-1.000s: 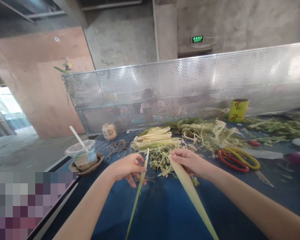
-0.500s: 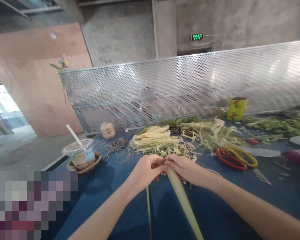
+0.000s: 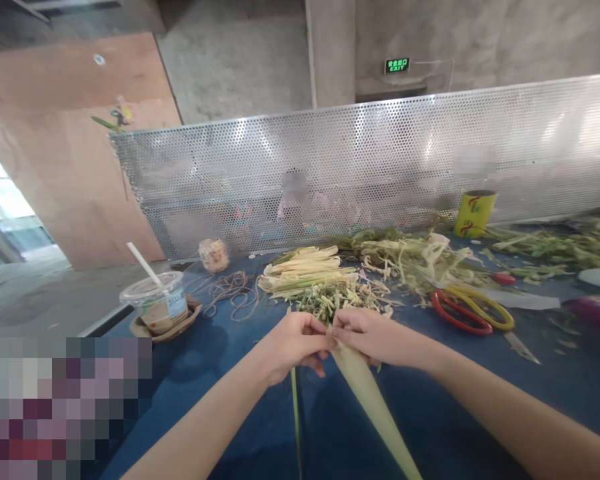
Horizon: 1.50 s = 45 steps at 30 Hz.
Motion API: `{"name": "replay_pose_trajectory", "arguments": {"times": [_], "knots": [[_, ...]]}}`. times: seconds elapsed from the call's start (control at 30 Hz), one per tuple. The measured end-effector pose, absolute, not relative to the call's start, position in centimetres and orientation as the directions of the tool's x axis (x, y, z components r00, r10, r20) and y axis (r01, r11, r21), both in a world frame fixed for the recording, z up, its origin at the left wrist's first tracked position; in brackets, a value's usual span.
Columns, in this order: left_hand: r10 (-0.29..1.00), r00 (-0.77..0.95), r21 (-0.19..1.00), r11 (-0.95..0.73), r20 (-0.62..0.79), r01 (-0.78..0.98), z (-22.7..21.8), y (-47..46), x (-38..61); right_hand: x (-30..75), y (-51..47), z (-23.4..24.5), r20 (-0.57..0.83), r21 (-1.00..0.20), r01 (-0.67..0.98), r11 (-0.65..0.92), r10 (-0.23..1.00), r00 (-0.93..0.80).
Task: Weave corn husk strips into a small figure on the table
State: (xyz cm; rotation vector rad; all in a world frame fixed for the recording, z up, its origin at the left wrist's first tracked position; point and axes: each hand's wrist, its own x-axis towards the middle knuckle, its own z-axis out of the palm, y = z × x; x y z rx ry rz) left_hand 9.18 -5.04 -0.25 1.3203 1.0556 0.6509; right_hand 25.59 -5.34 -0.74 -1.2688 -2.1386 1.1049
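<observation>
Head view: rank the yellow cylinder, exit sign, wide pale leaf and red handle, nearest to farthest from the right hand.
1. Wide pale leaf: in the right hand.
2. Red handle: on the table, rightward.
3. Yellow cylinder: back right, by the perforated panel.
4. Exit sign: on the wall beyond the panel.

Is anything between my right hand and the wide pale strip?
Nothing visible: the right hand pinches the wide pale strip directly at its far end. The left hand is close beside, with the thin green strip hanging below it.
</observation>
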Motion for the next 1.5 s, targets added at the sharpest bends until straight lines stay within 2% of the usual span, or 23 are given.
{"name": "replay_pose_trajectory", "arguments": {"times": [0.13, 0.37, 0.53, 0.73, 0.87, 1.0, 1.1, 1.3, 1.5], "knots": [[0.870, 0.429, 0.969, 0.199, -0.244, 0.147, -0.5, -5.0, 9.2, 25.8, -5.3, -0.6, -0.026, -0.786, 0.537, 0.305, 0.852, -0.522], [0.871, 0.469, 0.979, 0.061, -0.146, 0.192, -0.8, -4.8, 9.2, 26.1, -5.3, -0.8, 0.028, -0.768, 0.519, 0.376, 0.828, -0.560], [0.882, 0.455, 0.956, -0.023, -0.118, 0.293, -0.6, -4.9, 9.1, 26.1, -5.3, -1.0, -0.018, -0.797, 0.504, 0.334, 0.820, -0.572], [0.838, 0.535, 0.941, -0.084, -0.111, 0.328, -0.6, -4.9, 8.7, 26.1, -5.4, -1.1, -0.028, -0.824, 0.475, 0.308, 0.816, -0.577], [0.851, 0.508, 0.946, -0.043, -0.134, 0.321, -0.4, -4.9, 8.8, 26.1, -5.5, -1.1, -0.097, -0.836, 0.492, 0.241, 0.818, -0.567], [0.828, 0.505, 0.939, 0.070, -0.243, 0.337, -0.2, -5.1, 9.1, 26.1, -5.7, -0.8, -0.122, -0.797, 0.541, 0.269, 0.805, -0.580], [0.807, 0.530, 0.949, 0.114, -0.260, 0.293, -0.4, -5.1, 9.1, 26.2, -5.6, -0.7, -0.114, -0.790, 0.542, 0.287, 0.800, -0.590], [0.843, 0.531, 0.951, -0.093, -0.082, 0.294, -1.2, -5.2, 9.2, 26.5, -4.9, -1.3, -0.017, -0.770, 0.533, 0.352, 0.823, -0.567], [0.858, 0.510, 0.877, -0.289, 0.059, 0.384, -0.8, -5.9, 9.7, 26.4, -4.8, -1.3, 0.024, -0.792, 0.514, 0.330, 0.857, -0.515]]}}
